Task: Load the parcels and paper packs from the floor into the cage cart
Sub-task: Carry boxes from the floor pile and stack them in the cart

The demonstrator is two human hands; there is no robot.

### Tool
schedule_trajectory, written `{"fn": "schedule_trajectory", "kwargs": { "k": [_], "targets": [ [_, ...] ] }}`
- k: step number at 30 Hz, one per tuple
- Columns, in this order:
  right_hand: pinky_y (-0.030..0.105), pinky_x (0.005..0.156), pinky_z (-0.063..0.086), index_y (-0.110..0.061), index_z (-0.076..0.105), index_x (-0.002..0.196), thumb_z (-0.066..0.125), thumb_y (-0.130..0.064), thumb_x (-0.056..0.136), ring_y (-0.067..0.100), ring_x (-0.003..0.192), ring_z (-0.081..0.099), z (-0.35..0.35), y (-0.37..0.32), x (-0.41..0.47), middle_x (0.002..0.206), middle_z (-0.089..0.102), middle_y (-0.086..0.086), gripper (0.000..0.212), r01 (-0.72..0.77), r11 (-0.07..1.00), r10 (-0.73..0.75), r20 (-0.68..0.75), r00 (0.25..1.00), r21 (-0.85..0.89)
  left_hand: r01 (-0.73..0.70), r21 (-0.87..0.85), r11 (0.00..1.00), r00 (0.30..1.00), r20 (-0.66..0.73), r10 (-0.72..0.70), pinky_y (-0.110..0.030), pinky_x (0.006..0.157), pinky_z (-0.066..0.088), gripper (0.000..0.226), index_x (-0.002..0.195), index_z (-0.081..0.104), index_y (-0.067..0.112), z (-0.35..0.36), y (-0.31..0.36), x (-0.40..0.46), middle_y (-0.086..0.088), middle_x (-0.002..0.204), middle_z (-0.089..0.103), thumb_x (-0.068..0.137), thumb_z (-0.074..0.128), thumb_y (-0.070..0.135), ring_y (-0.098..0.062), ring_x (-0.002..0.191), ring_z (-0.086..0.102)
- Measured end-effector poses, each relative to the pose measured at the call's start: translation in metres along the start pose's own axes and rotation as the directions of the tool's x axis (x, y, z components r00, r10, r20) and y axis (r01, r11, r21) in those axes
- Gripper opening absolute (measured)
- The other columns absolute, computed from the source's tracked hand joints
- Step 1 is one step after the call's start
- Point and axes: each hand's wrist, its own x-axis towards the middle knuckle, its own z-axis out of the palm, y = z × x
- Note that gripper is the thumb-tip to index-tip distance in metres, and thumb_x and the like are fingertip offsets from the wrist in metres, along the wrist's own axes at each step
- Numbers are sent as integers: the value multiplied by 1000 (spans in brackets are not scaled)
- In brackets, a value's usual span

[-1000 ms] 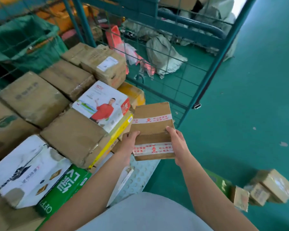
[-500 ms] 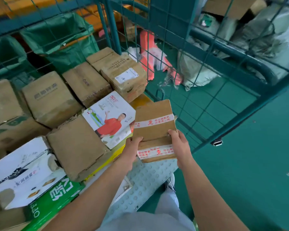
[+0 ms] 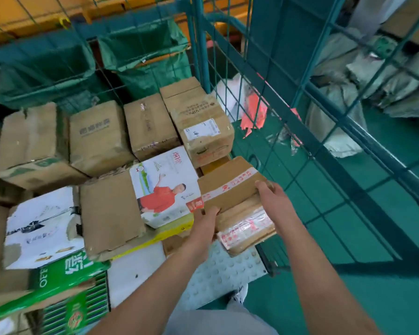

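Taped brown parcel (image 3: 230, 187) tilted at cage cart (image 3: 264, 76) right edge, beside stacked cardboard boxes (image 3: 153, 126)

A parcel sorting depot or warehouse floor: taped cardboard cartons (image 3: 99, 136) and printed retail boxes (image 3: 165, 187) lay packed side by side in a teal wire-mesh cage cart (image 3: 271, 97) with a studded metal deck (image 3: 218, 274). Beyond the mesh, grey mail sacks (image 3: 336, 117) were heaped on a green-painted floor (image 3: 385, 298), beside torn red-and-white wrapping (image 3: 252, 110). Green bulk bags (image 3: 140, 56) hung open behind the cart, with orange bins (image 3: 34, 18) ranged along the back.
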Motion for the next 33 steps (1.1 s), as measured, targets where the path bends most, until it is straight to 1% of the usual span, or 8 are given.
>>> {"fn": "schedule_trajectory", "kwargs": {
  "k": [4,7,11,15,19,24,30,33],
  "targets": [
    [47,101,40,-27,49,138,42,-69,97,33,119,53,-2,-27,4,129,54,7,59,50,984,-40,58,998,-171,-36,-107,994,999,-42,32,-40,83,61,41,131,48,31,-2,21,2,-2,115,67,96,57,52,-21,100,70],
    [47,98,42,-27,45,147,37,-75,93,34,127,53,-2,-43,6,144,53,7,73,86,955,-75,49,996,-284,-34,-142,989,998,-53,27,-37,74,57,49,133,50,25,-5,32,1,-6,115,68,97,53,58,-22,99,70],
    [49,107,40,-23,36,155,37,-73,96,33,137,47,-6,-55,-2,155,47,6,78,111,939,-94,68,993,-325,-54,-157,986,997,-63,45,-34,73,52,46,133,49,25,-8,43,-2,-1,113,66,100,49,57,-18,97,67],
    [44,101,39,-18,39,152,34,-72,99,32,135,48,-1,-72,-12,151,49,8,76,223,884,-196,108,975,-410,-124,-189,974,988,-112,104,-36,79,54,38,127,50,25,-21,55,-7,0,109,65,101,50,53,-16,94,66],
    [45,104,40,-19,34,156,31,-80,94,32,137,47,19,-98,-15,154,45,11,87,343,842,-309,148,939,-416,-214,-224,951,970,-165,180,-32,73,53,19,104,56,31,-44,66,-16,3,101,66,104,48,48,-12,86,66],
    [47,108,39,-22,30,158,32,-83,92,34,140,44,55,-116,-25,156,42,11,89,420,827,-354,234,905,-374,-249,-279,927,949,-263,176,-35,76,51,43,130,50,23,-82,65,-25,-5,119,62,101,50,54,-18,99,65],
    [46,106,45,-27,37,154,37,-84,89,33,134,50,125,-130,-51,152,48,6,87,488,807,-351,395,849,-332,-271,-361,892,914,-387,120,-47,91,55,43,124,51,20,-145,35,-41,-10,115,63,100,51,55,-24,98,67],
    [46,106,46,-31,38,153,39,-85,86,31,130,53,166,-135,-70,148,49,5,86,512,795,-346,451,823,-325,-304,-416,857,889,-448,98,-43,88,55,39,123,52,20,-183,23,-48,-9,114,64,101,51,52,-23,97,67]
  ]
}}
